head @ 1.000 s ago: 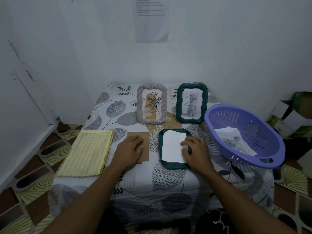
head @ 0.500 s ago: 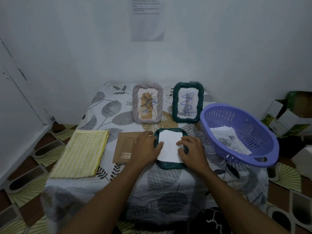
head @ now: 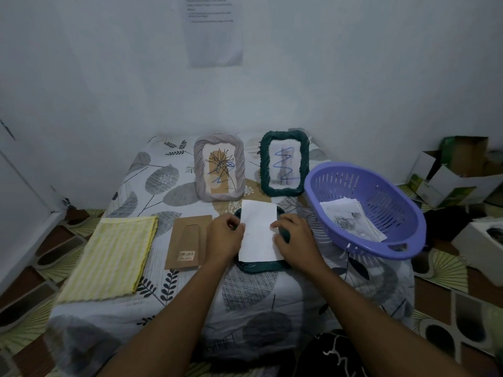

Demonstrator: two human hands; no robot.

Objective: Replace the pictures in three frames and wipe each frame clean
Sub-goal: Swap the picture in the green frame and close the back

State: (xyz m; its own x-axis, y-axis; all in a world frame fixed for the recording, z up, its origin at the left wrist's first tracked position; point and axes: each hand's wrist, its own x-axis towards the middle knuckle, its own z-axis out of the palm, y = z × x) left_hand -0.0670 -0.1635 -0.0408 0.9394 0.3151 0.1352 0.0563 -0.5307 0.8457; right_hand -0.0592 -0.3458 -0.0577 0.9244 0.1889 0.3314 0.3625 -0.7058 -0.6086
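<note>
A dark green frame point(head: 258, 267) lies face down on the table, mostly hidden under a white picture sheet point(head: 258, 235) that lies blank side up. My left hand point(head: 224, 238) pinches the sheet's left edge. At the sheet's right edge my right hand point(head: 295, 240) holds it and rests on the frame's rim. Two frames stand upright at the back, each with blue scribble on its picture: a grey frame point(head: 219, 171) and a second green frame point(head: 284, 164). The brown backing board point(head: 187, 242) lies just left of my left hand.
A yellow striped cloth point(head: 114, 254) lies at the table's left. A purple basket point(head: 364, 210) at the right holds several printed pictures point(head: 351, 221). Cardboard boxes point(head: 457, 172) stand on the floor at the right. The table point(head: 190, 292) has a leaf-patterned cover.
My left hand left the brown backing board and moved right to the white sheet. The sheet has slid toward the back, over the frame's far edge.
</note>
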